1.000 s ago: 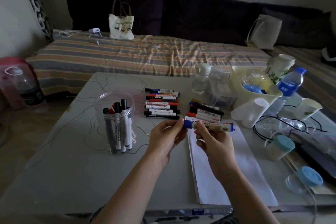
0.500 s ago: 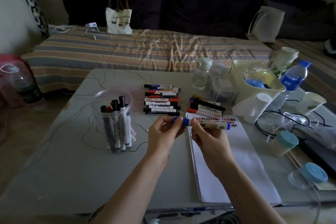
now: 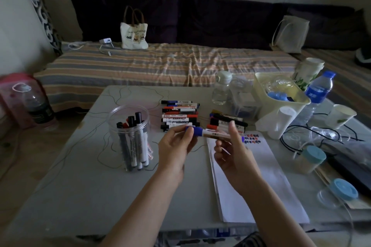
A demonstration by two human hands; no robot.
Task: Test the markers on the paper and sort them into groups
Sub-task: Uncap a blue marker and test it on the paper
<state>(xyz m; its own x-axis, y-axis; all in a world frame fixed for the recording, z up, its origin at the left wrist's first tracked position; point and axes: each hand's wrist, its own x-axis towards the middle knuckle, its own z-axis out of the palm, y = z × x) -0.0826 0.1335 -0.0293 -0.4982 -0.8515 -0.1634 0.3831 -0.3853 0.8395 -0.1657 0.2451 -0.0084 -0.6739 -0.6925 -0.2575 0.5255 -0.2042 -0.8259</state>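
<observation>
In the head view, the left hand (image 3: 174, 147) is pinching the blue cap (image 3: 195, 131) of a marker (image 3: 217, 135) between thumb and fingertips, its fingers curled round that end. The right hand (image 3: 233, 153) is holding the marker's barrel, thumb raised beside it and the other fingers curled loosely below. The marker is lying level in the air, above the far end of the paper (image 3: 259, 182), where red and blue test marks (image 3: 253, 138) are showing. The paper is lying on the grey worktop (image 3: 80, 196), right of centre.

Two groups of markers are resting on the worktop beyond the hands: a left row (image 3: 178, 115) of about seven, side by side, and a smaller right pile (image 3: 226, 121) whose count cannot be told. A clear jar (image 3: 129, 136) at the left is standing upright with roughly five markers in it. Two water bottles (image 3: 220, 88) are standing at the far right, either side of a pale bin (image 3: 281, 104). Two blue-lidded jars (image 3: 312, 157) are sitting near the right edge.
</observation>
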